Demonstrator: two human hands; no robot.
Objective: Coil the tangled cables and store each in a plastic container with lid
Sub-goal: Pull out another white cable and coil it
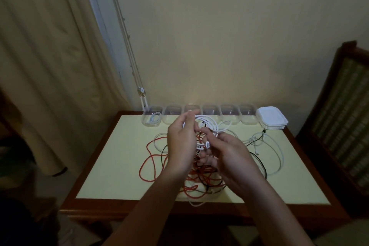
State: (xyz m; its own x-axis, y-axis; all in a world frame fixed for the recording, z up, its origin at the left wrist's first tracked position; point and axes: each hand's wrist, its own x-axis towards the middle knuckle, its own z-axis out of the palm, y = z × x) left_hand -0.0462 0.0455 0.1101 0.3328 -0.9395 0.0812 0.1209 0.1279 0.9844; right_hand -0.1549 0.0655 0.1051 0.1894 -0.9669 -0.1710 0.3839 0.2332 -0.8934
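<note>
Left box: we see a clear plastic container (148, 124) at the left end of the back row, with a coiled white cable (154, 118) inside.
Table: the pale yellow table top (103, 166) carries a tangled red braided cable (148, 158).
Left hand: our left hand (180, 146) curls around white cable loops (209, 124), lifted over the tangle.
Right hand: our right hand (232, 158), close to the left one, pinches the same loops.
Lids: a stack of white plastic lids (272, 119) ends the row.

On the surface (111, 166) before me, tangled cables (201, 175) lie in the middle. Behind them runs a row of containers (229, 114), a coiled cable (153, 119) in the leftmost, stacked lids (272, 121) at its right end.
</note>
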